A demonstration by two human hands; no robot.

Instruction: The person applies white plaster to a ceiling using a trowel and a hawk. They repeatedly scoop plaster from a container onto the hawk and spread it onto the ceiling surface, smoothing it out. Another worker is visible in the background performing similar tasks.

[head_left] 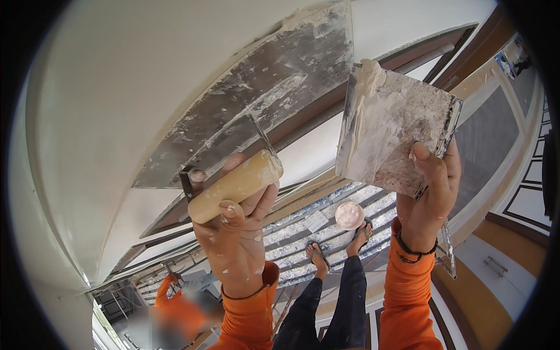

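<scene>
My left hand (236,233) is closed round the thick yellow handle of a plastering trowel (233,125), thumb along the handle's near side. The trowel's long grey blade, smeared with dried plaster, lies up against the white curved surface (128,76). In my right hand (434,189) is a flat, squarish metal scraper plate (388,128), gripped at its lower right edge with the thumb on its face. Thick wet cream plaster lines its left edge, and a thin film covers the rest. The plate is held just right of the trowel, tilted.
Far below, a round tub of pale plaster (350,216) stands by my sandalled feet on plaster-spattered slatted planks (294,233). A metal pole (309,125) runs behind the trowel. Another person in orange (181,318) is at the lower left. Dark-framed wall panels (528,201) line the right.
</scene>
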